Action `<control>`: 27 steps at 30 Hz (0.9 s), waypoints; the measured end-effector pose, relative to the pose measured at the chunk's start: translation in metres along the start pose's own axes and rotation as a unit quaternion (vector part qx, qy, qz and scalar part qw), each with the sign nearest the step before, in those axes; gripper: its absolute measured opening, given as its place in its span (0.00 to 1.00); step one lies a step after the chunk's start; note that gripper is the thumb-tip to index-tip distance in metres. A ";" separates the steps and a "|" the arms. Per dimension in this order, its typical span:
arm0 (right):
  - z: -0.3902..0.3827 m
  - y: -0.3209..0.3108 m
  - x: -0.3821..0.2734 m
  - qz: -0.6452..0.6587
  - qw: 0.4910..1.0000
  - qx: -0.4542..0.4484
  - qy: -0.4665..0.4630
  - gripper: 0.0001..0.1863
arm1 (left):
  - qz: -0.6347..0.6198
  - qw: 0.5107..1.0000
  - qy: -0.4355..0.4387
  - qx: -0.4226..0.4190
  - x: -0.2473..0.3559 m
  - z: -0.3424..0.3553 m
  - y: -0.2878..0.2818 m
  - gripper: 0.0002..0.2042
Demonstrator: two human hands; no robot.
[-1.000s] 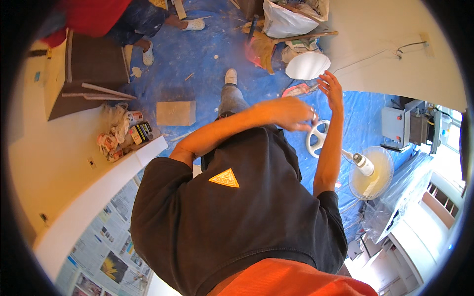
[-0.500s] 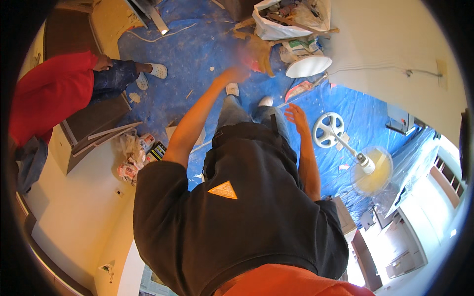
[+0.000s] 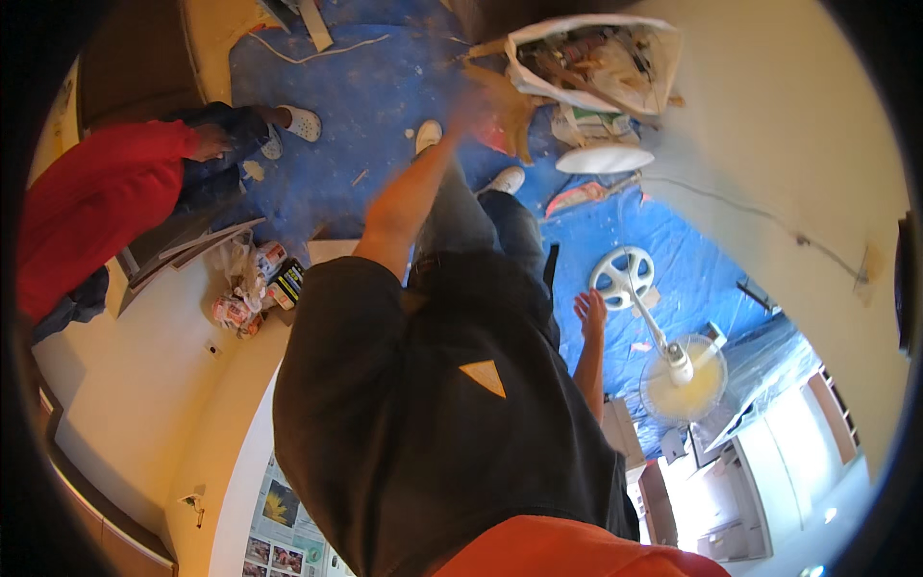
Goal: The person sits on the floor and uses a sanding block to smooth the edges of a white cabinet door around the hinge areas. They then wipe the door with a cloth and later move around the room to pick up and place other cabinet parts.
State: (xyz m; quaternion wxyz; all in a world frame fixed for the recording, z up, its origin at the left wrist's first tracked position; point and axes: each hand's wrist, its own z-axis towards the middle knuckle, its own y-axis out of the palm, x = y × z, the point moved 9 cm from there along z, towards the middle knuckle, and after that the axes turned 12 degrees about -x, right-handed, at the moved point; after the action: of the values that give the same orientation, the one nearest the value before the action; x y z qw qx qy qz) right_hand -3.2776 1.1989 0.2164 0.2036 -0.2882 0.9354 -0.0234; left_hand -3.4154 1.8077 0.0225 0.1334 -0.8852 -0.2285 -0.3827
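Observation:
My left hand point(image 3: 471, 113) is stretched out ahead, smeared by motion, so its fingers cannot be made out. Close to it are a torn tan piece of board point(image 3: 514, 120) and a pinkish-red scrap point(image 3: 490, 135); whether it touches them I cannot tell. My right hand point(image 3: 591, 310) hangs at my side with fingers apart and nothing in it. In the picture it lies beside the round white base point(image 3: 623, 274) of a standing fan point(image 3: 681, 370).
Blue sheeting point(image 3: 375, 96) covers the floor. Ahead stand a white sack point(image 3: 663, 58) of debris and a white oval panel point(image 3: 606, 159). A person in a red top point(image 3: 115, 192) is at the left, near plastic bags point(image 3: 240, 288). A cord point(image 3: 711, 195) runs along the right wall.
My left arm has reached farther forward, and my feet have shifted. My right hand appears lower and nearer the fan base. The whole view has turned slightly.

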 end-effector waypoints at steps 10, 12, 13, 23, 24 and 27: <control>-0.039 0.175 -0.048 -0.025 0.999 -0.023 0.022 0.27 | 0.208 0.956 0.197 0.064 0.021 0.042 -0.010 0.26; -0.043 0.227 -0.053 -0.030 0.996 -0.081 0.027 0.27 | 0.316 0.903 0.248 0.154 0.061 0.018 -0.036 0.24; -0.046 0.250 -0.057 -0.014 0.994 -0.104 0.015 0.26 | 0.289 0.923 0.227 0.116 0.068 0.011 -0.050 0.23; 0.009 0.303 -0.119 -0.057 0.993 -0.103 -0.017 0.23 | 0.195 0.973 0.082 -0.089 0.112 -0.036 -0.129 0.21; 0.023 0.292 -0.125 -0.057 0.993 -0.096 -0.025 0.22 | 0.215 0.970 0.066 -0.093 0.109 -0.035 -0.130 0.20; 0.075 0.249 -0.143 -0.064 0.996 -0.059 -0.030 0.21 | 0.204 0.970 0.075 -0.108 0.107 -0.030 -0.122 0.18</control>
State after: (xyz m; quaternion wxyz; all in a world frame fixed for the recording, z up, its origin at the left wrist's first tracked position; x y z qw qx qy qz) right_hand -3.2729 1.4902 0.1596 0.2126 -0.3592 0.9083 0.0279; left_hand -3.4313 1.9328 0.1298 0.1292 -0.8909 0.0101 -0.4352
